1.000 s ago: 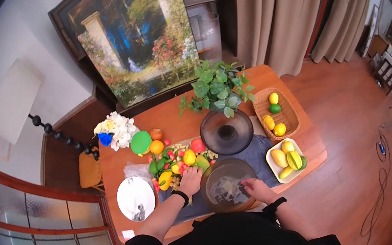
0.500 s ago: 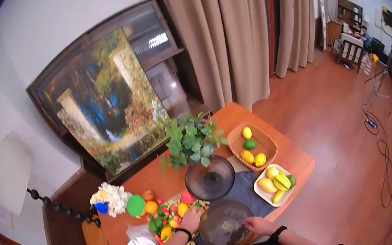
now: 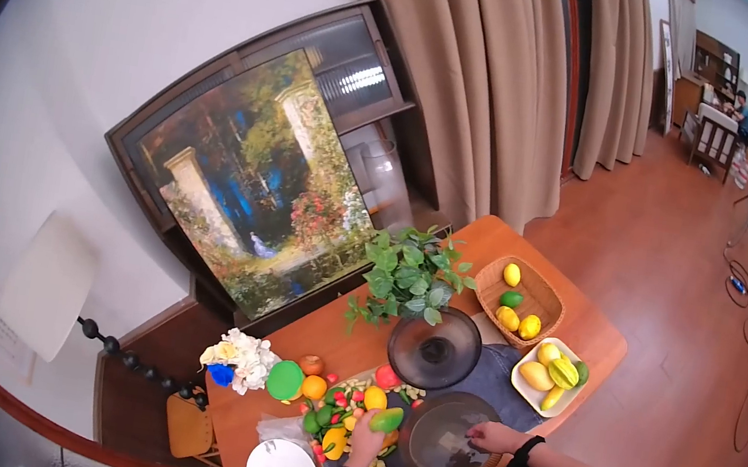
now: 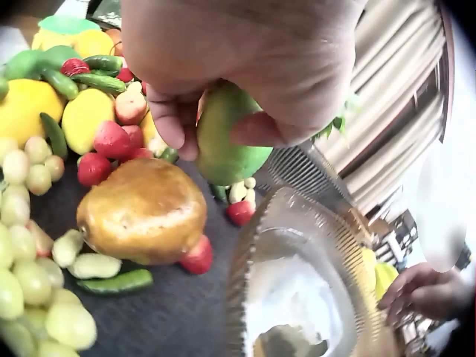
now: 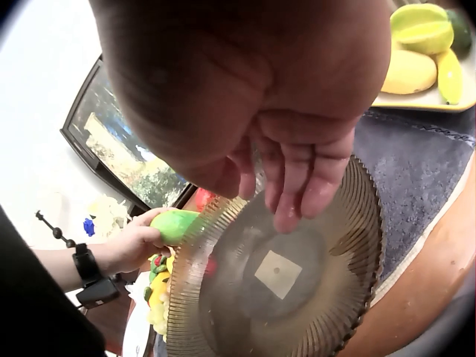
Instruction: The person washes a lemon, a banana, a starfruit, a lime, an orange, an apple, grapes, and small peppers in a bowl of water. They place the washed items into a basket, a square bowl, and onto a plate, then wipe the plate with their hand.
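- Your left hand (image 3: 366, 441), in the head view, pinches a green mango (image 3: 386, 419) above the heaped fruit, just beside the round glass bowl (image 3: 426, 421); your right hand (image 3: 494, 437) is over the bowl's other side.
- The step in hand looks like a lift out of the heap; any next move probably calls for a steady pinch and clearance over the bowl's rim.
- Through the left wrist view, you have thumb and fingers clamped on the mango's smooth, rounded oval, green with a yellowish flank. Below sit a glossy, lumpy brown fruit (image 4: 145, 212), plump translucent-looking grapes (image 4: 67, 323) and red strawberries (image 4: 111, 140).
- From the right wrist view, your right fingers are loosely bent, side by side, with nothing visible in them. The bowl shows ribbed, brown-tinted walls, a scalloped rim and a pale square patch (image 5: 278, 274); dark, textured cloth (image 5: 416, 167) lies beside it.
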A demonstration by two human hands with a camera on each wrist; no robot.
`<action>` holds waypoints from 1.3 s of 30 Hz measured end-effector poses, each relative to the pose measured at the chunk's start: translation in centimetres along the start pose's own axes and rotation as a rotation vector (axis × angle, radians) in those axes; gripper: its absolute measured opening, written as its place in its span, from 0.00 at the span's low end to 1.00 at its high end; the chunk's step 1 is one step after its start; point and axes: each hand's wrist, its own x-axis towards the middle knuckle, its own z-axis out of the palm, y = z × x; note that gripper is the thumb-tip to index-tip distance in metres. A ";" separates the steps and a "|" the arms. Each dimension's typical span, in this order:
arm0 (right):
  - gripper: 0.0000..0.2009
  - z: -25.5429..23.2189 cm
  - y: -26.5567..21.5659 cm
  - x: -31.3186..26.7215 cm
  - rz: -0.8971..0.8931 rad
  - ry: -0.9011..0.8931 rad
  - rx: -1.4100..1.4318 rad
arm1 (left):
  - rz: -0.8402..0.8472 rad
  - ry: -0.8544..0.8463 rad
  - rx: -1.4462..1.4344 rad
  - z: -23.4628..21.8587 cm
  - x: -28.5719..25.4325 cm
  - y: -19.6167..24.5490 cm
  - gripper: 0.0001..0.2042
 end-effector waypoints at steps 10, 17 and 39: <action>0.13 2.7 3.5 7.3 0.138 0.206 -0.251 | -0.543 -0.357 -0.353 3.9 -5.3 3.6 0.25; 0.14 1.9 -2.7 6.2 0.274 -0.455 0.979 | -0.912 -0.602 -0.456 6.1 -4.4 4.0 0.25; 0.29 3.2 -4.9 3.7 -0.468 0.091 -0.157 | -1.063 -0.611 -0.788 7.2 -4.4 1.6 0.24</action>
